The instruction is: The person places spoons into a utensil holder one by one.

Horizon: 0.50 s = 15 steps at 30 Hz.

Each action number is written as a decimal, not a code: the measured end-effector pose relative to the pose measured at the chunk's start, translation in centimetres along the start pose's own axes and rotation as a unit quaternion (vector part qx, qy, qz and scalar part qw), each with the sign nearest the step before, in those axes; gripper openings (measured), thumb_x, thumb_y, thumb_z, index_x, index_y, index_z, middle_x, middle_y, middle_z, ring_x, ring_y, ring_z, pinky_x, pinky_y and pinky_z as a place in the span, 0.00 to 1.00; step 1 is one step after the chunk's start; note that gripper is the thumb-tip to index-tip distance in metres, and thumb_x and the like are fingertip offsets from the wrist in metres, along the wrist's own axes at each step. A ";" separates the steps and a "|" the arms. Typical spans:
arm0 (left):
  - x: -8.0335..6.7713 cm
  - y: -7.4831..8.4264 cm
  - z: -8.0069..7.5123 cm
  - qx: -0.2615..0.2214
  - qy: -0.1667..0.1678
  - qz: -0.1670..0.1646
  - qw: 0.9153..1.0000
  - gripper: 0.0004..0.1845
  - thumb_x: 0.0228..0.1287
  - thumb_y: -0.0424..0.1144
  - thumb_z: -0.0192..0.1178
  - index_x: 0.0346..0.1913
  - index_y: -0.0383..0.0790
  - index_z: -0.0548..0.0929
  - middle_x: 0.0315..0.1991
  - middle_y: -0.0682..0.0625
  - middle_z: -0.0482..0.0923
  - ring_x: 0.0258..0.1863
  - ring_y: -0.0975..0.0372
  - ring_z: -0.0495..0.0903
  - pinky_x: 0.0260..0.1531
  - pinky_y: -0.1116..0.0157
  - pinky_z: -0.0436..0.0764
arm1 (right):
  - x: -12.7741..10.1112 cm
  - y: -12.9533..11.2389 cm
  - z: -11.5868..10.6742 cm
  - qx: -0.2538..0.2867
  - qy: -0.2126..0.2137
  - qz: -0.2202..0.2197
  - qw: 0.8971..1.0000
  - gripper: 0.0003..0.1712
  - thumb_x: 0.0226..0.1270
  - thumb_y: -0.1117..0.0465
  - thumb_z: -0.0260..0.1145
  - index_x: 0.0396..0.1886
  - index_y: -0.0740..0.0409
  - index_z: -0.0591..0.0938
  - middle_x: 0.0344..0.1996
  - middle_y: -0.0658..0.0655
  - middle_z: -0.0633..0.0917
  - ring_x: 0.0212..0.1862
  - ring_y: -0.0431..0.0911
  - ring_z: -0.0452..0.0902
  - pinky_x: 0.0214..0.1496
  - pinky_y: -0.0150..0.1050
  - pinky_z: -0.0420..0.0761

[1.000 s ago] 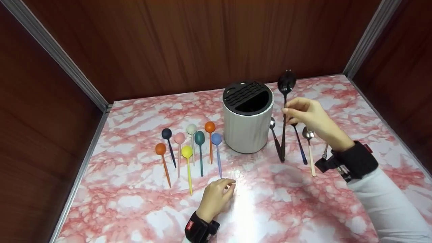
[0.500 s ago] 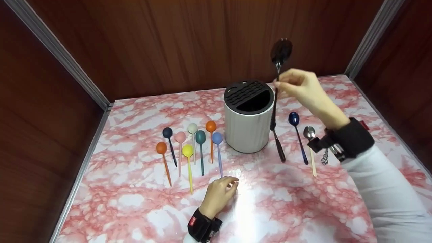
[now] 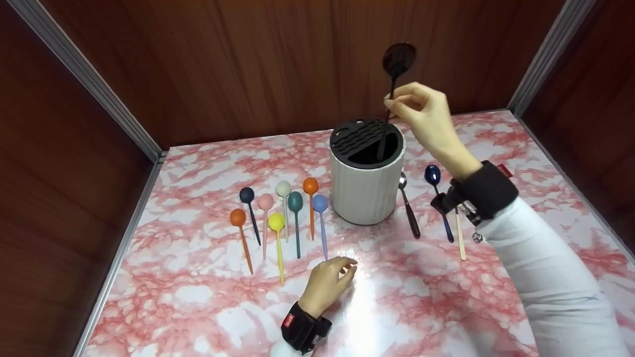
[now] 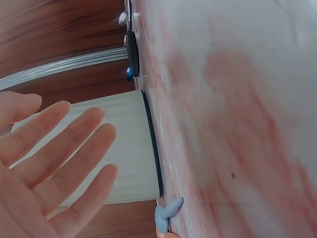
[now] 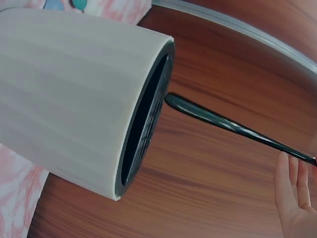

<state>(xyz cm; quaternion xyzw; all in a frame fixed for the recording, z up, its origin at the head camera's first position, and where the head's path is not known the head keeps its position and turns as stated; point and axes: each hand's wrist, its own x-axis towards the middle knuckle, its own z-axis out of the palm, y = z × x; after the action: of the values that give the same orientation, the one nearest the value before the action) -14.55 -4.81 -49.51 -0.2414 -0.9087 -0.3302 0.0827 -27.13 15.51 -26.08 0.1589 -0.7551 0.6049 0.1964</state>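
Observation:
My right hand [image 3: 429, 116] pinches a long-handled black spoon [image 3: 399, 60] by its handle, bowl upward. Below hangs the handle's end, over the half-round opening in the black lid [image 3: 354, 141] of a white ribbed utensil holder [image 3: 364, 196]. In the right wrist view, the spoon handle's tip [image 5: 181, 101] is right by the lid's mouth; whether it touches is unclear. Relaxed and holding nothing, my left hand [image 3: 325, 283] lies low over the table, near the end of a light blue spoon [image 3: 320, 204]. Its spread fingers [image 4: 81, 144] show before the holder in the left wrist view.
Left of the holder lie several coloured spoons, among them a yellow spoon [image 3: 276, 223] and a teal spoon [image 3: 295, 202]. On its right are a dark-handled spoon [image 3: 411, 215], a blue spoon [image 3: 433, 176] and a cream handle [image 3: 461, 238]. Wood-grain walls [image 3: 248, 69] enclose the table.
My right hand has lifted the black spoon and carried it left, from beside the holder to above its opening. The left hand has shifted slightly right.

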 end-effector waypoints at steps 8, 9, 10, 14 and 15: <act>0.1 0.1 0.1 0.011 -0.007 0.000 1.000 0.08 0.64 0.38 0.55 0.39 0.41 0.84 0.32 0.53 0.84 0.30 0.65 0.82 0.30 0.74 0.78 | 0.6 0.7 1.6 0.021 -0.037 0.018 0.999 0.03 0.59 0.73 0.58 0.32 0.69 0.78 0.24 0.40 0.83 0.27 0.31 0.79 0.33 0.27 0.83; 0.1 0.1 0.1 0.012 -0.006 0.001 1.000 0.08 0.63 0.38 0.55 0.39 0.41 0.84 0.31 0.53 0.84 0.30 0.65 0.82 0.30 0.74 0.78 | 0.6 0.8 1.9 0.015 -0.041 0.019 0.999 0.04 0.59 0.73 0.58 0.32 0.70 0.78 0.24 0.41 0.82 0.27 0.30 0.79 0.33 0.26 0.83; 0.1 0.1 0.2 0.013 -0.005 0.002 1.000 0.08 0.63 0.38 0.55 0.39 0.41 0.84 0.31 0.53 0.84 0.30 0.65 0.82 0.30 0.74 0.78 | 0.6 1.0 2.1 0.007 -0.044 0.021 0.999 0.04 0.59 0.73 0.58 0.32 0.70 0.78 0.25 0.41 0.82 0.27 0.30 0.79 0.33 0.26 0.82; 0.1 0.1 0.3 0.014 -0.003 0.006 1.000 0.08 0.63 0.38 0.55 0.39 0.41 0.84 0.31 0.53 0.84 0.30 0.65 0.82 0.30 0.74 0.77 | 0.4 1.6 3.0 -0.023 -0.059 0.026 0.998 0.05 0.59 0.73 0.58 0.33 0.72 0.78 0.28 0.50 0.84 0.26 0.29 0.78 0.33 0.25 0.82; 0.1 0.1 0.3 0.014 -0.003 0.007 1.000 0.08 0.63 0.38 0.55 0.39 0.42 0.84 0.31 0.53 0.84 0.30 0.64 0.82 0.30 0.74 0.77 | 0.4 1.8 3.2 -0.031 -0.062 0.026 0.997 0.06 0.59 0.73 0.58 0.34 0.73 0.78 0.29 0.52 0.84 0.26 0.28 0.77 0.33 0.25 0.82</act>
<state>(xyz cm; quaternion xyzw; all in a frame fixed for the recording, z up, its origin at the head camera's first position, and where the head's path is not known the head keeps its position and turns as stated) -14.61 -4.48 -49.67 -0.2478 -0.9118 -0.3160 0.0853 -28.67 12.78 -28.04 0.1701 -0.7880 0.5754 0.1378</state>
